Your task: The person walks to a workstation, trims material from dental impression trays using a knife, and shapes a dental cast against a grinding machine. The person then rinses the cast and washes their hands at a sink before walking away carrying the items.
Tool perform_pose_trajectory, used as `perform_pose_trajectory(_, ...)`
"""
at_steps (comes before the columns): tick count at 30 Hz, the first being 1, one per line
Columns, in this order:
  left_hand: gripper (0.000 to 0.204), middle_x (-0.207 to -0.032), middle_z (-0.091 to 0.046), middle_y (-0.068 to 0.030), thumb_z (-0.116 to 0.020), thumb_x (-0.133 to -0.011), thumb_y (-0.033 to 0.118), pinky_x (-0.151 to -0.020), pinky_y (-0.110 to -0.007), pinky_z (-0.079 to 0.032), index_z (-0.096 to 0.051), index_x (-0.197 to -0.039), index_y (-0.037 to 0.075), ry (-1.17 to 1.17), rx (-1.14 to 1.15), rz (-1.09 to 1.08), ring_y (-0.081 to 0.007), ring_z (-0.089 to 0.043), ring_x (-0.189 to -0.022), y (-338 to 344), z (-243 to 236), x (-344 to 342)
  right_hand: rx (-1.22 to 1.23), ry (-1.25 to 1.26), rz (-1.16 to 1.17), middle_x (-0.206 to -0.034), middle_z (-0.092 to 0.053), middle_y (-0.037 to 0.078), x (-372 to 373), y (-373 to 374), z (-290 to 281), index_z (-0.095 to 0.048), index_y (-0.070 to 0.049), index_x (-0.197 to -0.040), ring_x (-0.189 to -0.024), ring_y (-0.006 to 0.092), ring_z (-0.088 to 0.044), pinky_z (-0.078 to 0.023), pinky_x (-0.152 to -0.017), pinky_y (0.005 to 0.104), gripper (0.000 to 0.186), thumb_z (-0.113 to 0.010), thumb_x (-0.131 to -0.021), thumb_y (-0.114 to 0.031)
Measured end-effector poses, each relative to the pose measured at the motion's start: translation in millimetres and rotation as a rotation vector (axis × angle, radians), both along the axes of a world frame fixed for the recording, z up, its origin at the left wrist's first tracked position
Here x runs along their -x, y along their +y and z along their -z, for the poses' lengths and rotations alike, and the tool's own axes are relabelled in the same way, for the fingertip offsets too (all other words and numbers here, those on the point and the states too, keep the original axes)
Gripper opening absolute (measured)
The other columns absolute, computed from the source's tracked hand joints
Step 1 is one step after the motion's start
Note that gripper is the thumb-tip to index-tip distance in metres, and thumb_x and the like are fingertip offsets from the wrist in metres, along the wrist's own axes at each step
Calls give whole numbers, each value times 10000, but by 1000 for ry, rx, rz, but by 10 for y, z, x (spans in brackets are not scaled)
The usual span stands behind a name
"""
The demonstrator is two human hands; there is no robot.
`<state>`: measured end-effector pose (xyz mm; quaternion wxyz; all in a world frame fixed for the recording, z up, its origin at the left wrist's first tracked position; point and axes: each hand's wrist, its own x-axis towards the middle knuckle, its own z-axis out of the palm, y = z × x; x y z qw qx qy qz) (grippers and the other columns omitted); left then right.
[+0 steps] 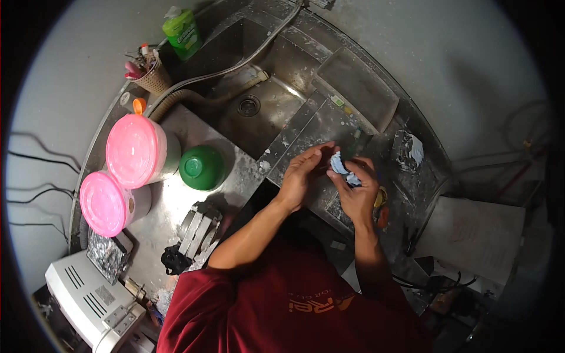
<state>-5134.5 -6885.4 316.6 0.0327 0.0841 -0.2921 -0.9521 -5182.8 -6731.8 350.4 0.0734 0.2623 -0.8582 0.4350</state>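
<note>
Far left on the steel worktop (176, 200): two tubs with pink lids (130, 150), (103, 203), then a green lidded bowl (202, 167) just beside the upper tub. Behind them a wicker basket (154, 77) and a green bottle (182, 32) at the sink (259, 112) rim; corrugated hose (176, 99) runs into the basin. Centre: left hand (303, 173) open, fingers straight, palm turned toward the other hand, fingertips near a crumpled blue-white wad (343, 166); no grip on it. Right hand (360, 191) has a closed grip on that wad, pinched at its top, held above the worktop right of the sink. Further right: crumpled wrapper (410, 150) on the drainboard.
</note>
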Motion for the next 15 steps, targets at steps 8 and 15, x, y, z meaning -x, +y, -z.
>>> perform_pose_trajectory(8, 448, -1389, -628, -157, -592, -1055, 125, -1040, -369, -523, -509, -1472, -17, -21, 293, -62, -212, -641, -1192, 17, -26, -429, 37, -6, -153, -1061, -630, 123, -216, -151, -28, -747, -61, -1097, -942, 275, -662, -548, -823, 367, 415, -856, -701, 1)
perform_pose_trajectory(15, 415, -1220, -680, -123, -555, -1071, 216, -926, -366, -530, -548, -1411, -22, -37, 20, -116, -187, -663, -1018, 249, -41, -669, 410, -588, -143, -1062, -579, 60, -447, 192, -107, -669, -27, -1229, -870, 147, -571, -486, -780, 289, 391, -695, -839, -27)
